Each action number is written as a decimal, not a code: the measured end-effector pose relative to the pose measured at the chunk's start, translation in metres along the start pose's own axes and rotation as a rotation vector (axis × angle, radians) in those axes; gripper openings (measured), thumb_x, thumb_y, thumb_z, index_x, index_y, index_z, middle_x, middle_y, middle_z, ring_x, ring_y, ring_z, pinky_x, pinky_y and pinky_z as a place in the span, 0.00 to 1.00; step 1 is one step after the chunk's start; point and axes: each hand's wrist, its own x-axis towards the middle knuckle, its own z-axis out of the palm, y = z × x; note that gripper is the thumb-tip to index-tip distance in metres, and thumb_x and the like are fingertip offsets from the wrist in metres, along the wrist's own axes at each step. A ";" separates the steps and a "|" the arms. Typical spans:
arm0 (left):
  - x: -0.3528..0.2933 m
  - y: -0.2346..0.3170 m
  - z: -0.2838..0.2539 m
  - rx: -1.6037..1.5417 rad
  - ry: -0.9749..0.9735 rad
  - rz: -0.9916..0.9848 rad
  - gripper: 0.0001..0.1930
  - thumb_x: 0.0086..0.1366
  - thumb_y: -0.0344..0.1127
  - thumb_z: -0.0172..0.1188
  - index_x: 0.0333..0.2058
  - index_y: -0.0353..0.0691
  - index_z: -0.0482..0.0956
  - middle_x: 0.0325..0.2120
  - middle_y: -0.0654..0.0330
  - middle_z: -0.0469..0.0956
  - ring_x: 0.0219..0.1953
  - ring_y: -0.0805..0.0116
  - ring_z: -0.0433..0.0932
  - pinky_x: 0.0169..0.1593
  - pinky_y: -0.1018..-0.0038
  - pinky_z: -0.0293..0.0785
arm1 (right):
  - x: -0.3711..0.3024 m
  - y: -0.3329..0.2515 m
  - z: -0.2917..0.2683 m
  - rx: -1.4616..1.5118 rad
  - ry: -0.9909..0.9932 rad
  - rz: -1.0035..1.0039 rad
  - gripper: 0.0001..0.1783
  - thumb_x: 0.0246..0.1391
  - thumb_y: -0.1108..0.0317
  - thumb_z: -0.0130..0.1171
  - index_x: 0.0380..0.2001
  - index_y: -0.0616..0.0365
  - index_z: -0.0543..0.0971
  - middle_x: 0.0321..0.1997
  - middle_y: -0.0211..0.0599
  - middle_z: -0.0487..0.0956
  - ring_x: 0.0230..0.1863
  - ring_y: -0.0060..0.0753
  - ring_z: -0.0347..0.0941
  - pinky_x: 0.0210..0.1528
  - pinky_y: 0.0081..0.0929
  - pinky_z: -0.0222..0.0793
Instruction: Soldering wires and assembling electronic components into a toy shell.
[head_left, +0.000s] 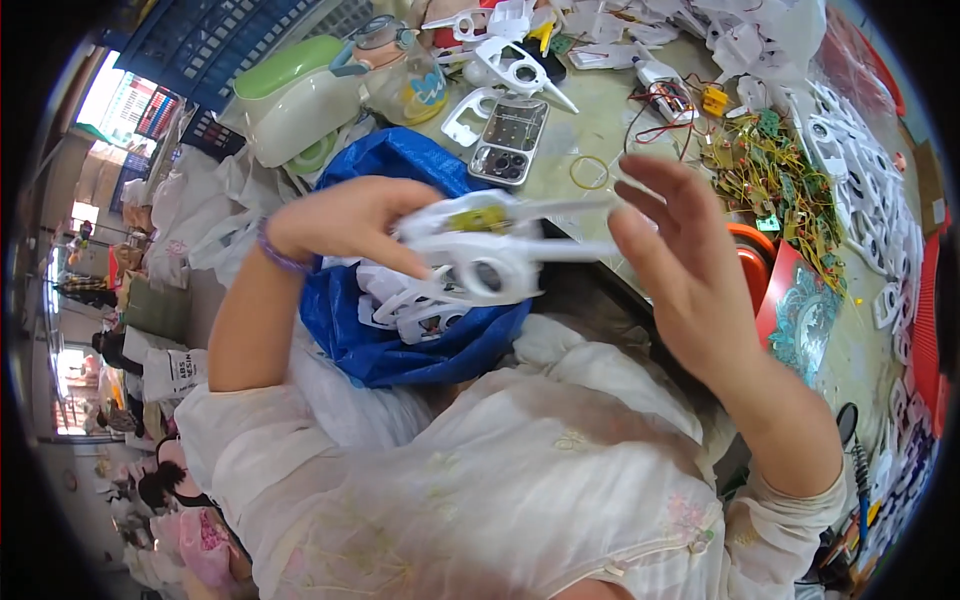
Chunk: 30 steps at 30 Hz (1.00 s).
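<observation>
My left hand [345,222] grips a white plastic housing [492,268], with a ring-shaped end and long prongs pointing right. A yellow-green part shows inside it, and motion blurs its outline. Just beyond the prong tips, my right hand [695,275] is raised with thumb and fingers apart, holding nothing that I can see. Whether its thumb touches the prongs I cannot tell. Below the left hand a blue woven bag [335,335] gapes wide. Several similar white housings [432,322] lie in it.
On the table are a phone in a clear case [510,138], a rubber band [589,173], wired circuit boards [775,165] and many white housings [870,185]. A drinking bottle [400,80] and a pale green-lidded container [295,110] stand at the back left. An orange bowl [752,262] sits right.
</observation>
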 end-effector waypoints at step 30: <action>0.082 0.089 0.066 0.772 0.577 0.778 0.16 0.51 0.22 0.58 0.41 0.34 0.74 0.28 0.54 0.70 0.31 0.60 0.70 0.36 0.70 0.67 | -0.275 0.007 -0.195 -0.247 1.746 -0.475 0.15 0.55 0.72 0.57 0.43 0.59 0.65 0.27 0.24 0.67 0.21 0.10 0.57 0.22 0.11 0.52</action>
